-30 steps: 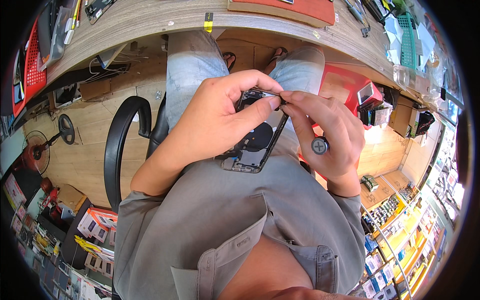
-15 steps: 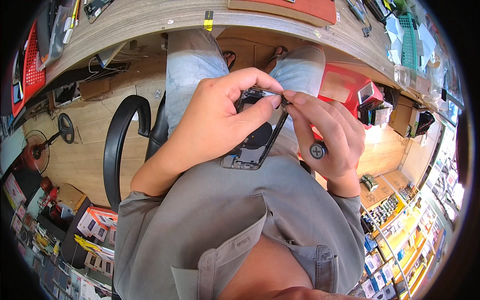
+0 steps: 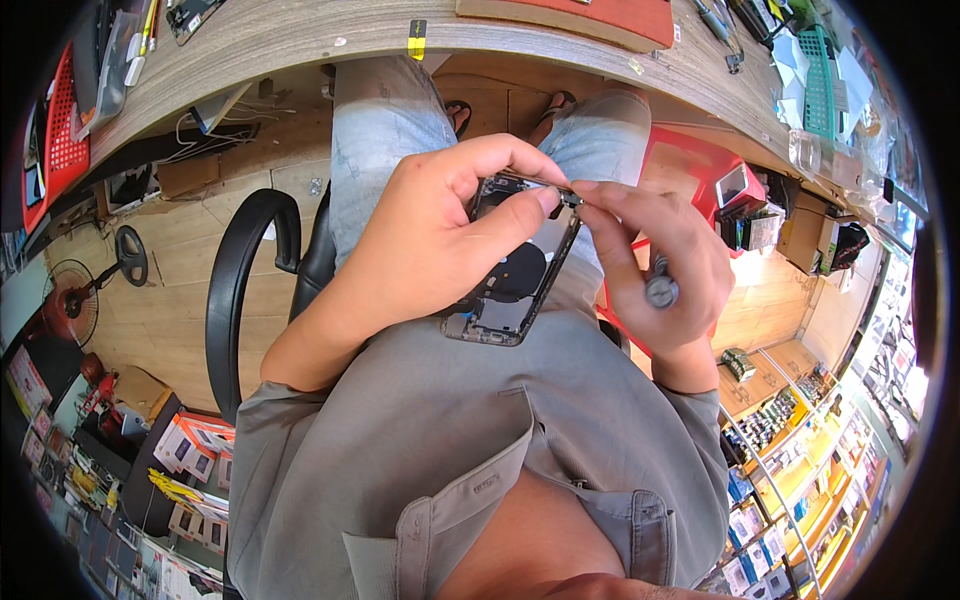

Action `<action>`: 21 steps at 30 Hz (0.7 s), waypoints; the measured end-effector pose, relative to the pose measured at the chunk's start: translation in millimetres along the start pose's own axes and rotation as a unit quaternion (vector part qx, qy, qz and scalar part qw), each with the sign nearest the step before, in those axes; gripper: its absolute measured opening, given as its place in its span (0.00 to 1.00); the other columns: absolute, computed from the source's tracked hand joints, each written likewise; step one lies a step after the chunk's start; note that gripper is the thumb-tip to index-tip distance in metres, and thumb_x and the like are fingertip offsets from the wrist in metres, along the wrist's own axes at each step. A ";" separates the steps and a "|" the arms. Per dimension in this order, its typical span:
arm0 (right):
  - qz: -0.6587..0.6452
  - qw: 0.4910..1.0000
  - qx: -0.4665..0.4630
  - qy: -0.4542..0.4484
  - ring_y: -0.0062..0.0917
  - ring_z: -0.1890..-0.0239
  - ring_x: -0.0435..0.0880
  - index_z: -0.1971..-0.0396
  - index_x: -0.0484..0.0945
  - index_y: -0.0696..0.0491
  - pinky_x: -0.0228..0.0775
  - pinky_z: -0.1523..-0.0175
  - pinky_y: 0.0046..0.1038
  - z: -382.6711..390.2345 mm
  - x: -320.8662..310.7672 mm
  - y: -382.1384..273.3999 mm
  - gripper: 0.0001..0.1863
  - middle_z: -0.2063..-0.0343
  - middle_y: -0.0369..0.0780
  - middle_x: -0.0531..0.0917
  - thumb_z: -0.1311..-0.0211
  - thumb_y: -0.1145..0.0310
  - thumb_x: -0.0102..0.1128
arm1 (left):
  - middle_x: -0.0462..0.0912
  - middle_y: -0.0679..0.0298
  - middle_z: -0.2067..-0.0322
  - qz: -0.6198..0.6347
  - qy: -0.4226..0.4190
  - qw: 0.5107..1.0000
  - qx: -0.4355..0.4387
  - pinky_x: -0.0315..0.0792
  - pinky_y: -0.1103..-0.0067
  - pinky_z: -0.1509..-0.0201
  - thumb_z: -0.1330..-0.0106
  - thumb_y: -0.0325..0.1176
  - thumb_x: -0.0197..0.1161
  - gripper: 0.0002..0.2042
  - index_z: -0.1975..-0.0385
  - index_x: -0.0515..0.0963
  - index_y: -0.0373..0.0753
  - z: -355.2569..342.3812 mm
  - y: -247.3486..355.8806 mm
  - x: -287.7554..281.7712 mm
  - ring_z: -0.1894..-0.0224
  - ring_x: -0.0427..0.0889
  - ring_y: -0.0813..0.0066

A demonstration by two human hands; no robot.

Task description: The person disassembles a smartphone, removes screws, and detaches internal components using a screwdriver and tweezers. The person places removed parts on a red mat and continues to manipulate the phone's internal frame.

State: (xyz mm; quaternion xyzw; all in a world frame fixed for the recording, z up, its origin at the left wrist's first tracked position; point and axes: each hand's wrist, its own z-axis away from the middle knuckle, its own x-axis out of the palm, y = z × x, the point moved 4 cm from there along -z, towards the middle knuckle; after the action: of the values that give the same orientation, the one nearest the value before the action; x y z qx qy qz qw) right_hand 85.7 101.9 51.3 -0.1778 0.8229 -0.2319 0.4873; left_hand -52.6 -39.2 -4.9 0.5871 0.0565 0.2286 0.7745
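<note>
An opened phone housing [image 3: 516, 280], its inside facing up, is held slanted above my lap. My left hand [image 3: 415, 225] is closed around its upper left part, thumb across the inside and fingers along the far edge. A dark round patch shows in the lower half of the housing. At the upper right corner, the thumb and forefinger of my right hand [image 3: 675, 245] pinch a small dark part [image 3: 570, 198], too small to name. What looks like a screwdriver [image 3: 661, 290] is tucked in the same hand's curled fingers, its round grey end showing; its tip is hidden.
A wooden workbench [image 3: 290, 45] spans the far side, with a red-brown box [image 3: 570, 22] on it and a green basket [image 3: 818, 85] at right. A red basket [image 3: 65, 150] stands far left. A black chair armrest [image 3: 225, 290] is beside my left arm; a red stool [image 3: 690, 170] stands right.
My right hand has turned slightly, so the screwdriver's end has shifted to the right and a little upward. The phone housing has tilted slightly; my left hand keeps its grip.
</note>
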 end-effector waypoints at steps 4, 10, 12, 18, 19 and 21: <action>-0.125 0.979 0.159 -0.024 0.21 0.63 0.92 0.50 0.80 0.62 0.79 0.63 0.19 12.4 1.1 7.7 0.16 0.57 0.49 0.93 0.35 0.88 0.72 | 0.88 0.67 0.57 0.035 -0.006 0.999 -0.019 0.76 0.85 0.52 0.21 0.28 0.66 0.09 0.48 0.84 0.31 1.7 1.0 0.1 0.55 0.82 0.86; -0.164 0.968 0.191 -0.009 0.25 0.58 0.93 0.49 0.78 0.64 0.82 0.59 0.20 17.2 4.2 11.4 0.15 0.56 0.52 0.92 0.33 0.89 0.70 | 0.88 0.65 0.55 0.009 -0.012 1.000 0.023 0.77 0.84 0.50 0.22 0.27 0.66 0.09 0.48 0.84 0.30 0.5 -0.4 -1.3 0.53 0.83 0.84; -0.162 0.968 0.191 -0.006 0.25 0.58 0.93 0.50 0.78 0.64 0.82 0.59 0.20 17.4 4.4 11.0 0.15 0.56 0.52 0.92 0.33 0.89 0.70 | 0.88 0.65 0.55 0.018 -0.013 0.999 0.024 0.77 0.84 0.49 0.22 0.27 0.66 0.09 0.48 0.84 0.30 1.1 -1.0 -0.7 0.53 0.83 0.84; -0.155 0.967 0.201 0.000 0.23 0.59 0.92 0.50 0.79 0.64 0.80 0.60 0.19 17.4 3.9 8.1 0.15 0.57 0.51 0.92 0.33 0.88 0.71 | 0.89 0.65 0.55 0.049 -0.017 0.999 0.009 0.77 0.83 0.49 0.23 0.26 0.67 0.09 0.48 0.84 0.30 2.7 0.3 1.3 0.53 0.84 0.84; -0.159 0.968 0.196 0.013 0.21 0.62 0.91 0.51 0.80 0.62 0.77 0.63 0.18 17.3 4.7 8.7 0.15 0.57 0.48 0.93 0.34 0.86 0.73 | 0.89 0.65 0.55 0.048 -0.017 0.999 0.015 0.77 0.83 0.49 0.23 0.26 0.67 0.10 0.48 0.84 0.30 2.6 0.0 1.2 0.53 0.84 0.84; -0.172 0.967 0.183 0.052 0.16 0.70 0.88 0.53 0.83 0.59 0.70 0.70 0.16 17.9 9.4 11.4 0.15 0.59 0.42 0.94 0.37 0.82 0.78 | 0.87 0.67 0.59 0.041 -0.005 0.999 0.036 0.75 0.84 0.53 0.23 0.28 0.69 0.09 0.49 0.85 0.31 1.7 -1.7 1.5 0.57 0.81 0.86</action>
State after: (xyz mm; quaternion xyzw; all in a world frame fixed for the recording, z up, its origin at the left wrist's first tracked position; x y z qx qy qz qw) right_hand 96.5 102.8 30.8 -0.2125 0.7478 -0.4677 0.4205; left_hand -50.1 -40.4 -5.7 0.6173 0.0370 0.2550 0.7433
